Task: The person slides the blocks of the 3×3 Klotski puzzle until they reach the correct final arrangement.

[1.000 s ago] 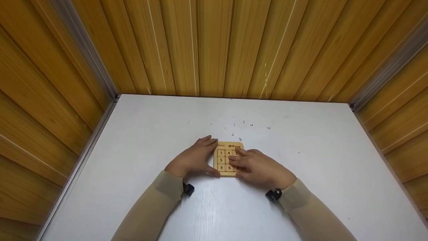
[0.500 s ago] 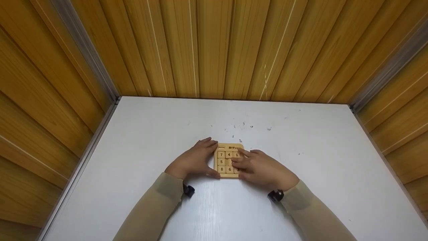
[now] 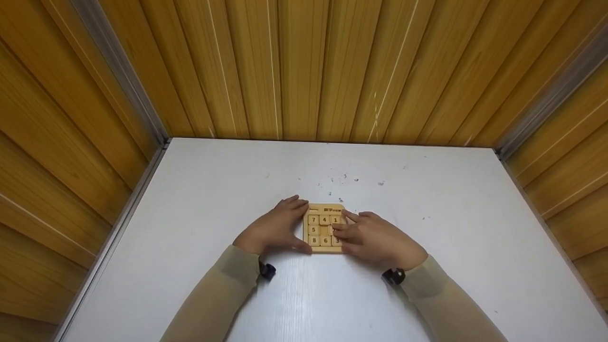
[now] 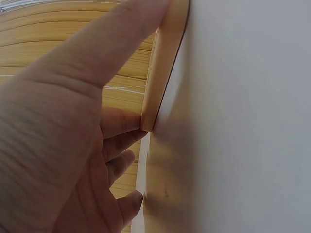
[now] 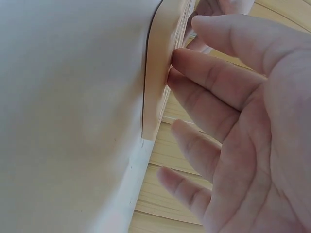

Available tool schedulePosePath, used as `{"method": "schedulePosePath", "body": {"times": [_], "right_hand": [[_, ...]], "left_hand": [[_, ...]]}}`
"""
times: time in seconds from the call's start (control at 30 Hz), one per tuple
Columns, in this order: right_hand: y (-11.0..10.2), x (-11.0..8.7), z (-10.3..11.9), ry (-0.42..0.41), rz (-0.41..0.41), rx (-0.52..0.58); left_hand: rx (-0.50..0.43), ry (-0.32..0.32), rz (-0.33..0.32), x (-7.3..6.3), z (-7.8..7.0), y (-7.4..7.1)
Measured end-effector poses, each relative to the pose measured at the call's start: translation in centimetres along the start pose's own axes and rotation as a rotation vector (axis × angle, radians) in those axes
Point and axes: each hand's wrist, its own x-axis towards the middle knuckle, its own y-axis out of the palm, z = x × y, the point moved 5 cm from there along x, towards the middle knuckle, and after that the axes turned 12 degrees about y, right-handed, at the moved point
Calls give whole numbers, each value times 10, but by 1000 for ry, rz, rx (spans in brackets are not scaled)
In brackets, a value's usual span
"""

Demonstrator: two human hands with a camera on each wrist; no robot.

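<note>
A wooden sliding number puzzle [image 3: 325,249] lies flat on the white table. Its visible tiles read 7, 4, 1 along the top, 5 at middle left, and 8, 6, 3 along the bottom; the centre square is bare. My left hand [image 3: 275,225] holds the left side, thumb at the near corner and forefinger at the far one; the puzzle's edge [image 4: 163,68] shows between them in the left wrist view. Fingertips of my right hand [image 3: 375,237] touch the middle-right tile, partly hiding its number. In the right wrist view, those fingers [image 5: 204,68] are mostly straight over the board.
The white table [image 3: 213,180] carries small dark marks [image 3: 356,179] beyond the puzzle. Yellow wood-look panels [image 3: 304,71] stand behind it and at both sides. A black wrist device [image 3: 393,276] shows below my right hand.
My right hand has moved slightly right, and the tile under its fingers has slid from the centre to the right column, baring the centre square. My left hand keeps its hold.
</note>
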Motion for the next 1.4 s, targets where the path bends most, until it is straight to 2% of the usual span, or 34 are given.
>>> {"method": "schedulePosePath", "body": {"times": [0.3,0.77,1.03,1.4], "right_hand": [[-2,-1,-1,-2,-16,-28],[-5,-3,0,47,-49,-23],[-6,0,7,-6,-114,-18],[5,9,20,-45,-102,29]], "left_hand": [[3,-16,12,1,0,0],[-4,2,3,1,1,1],[4,-16,16,1,1,1],[11,-6,19,1,-3,-1]]}}
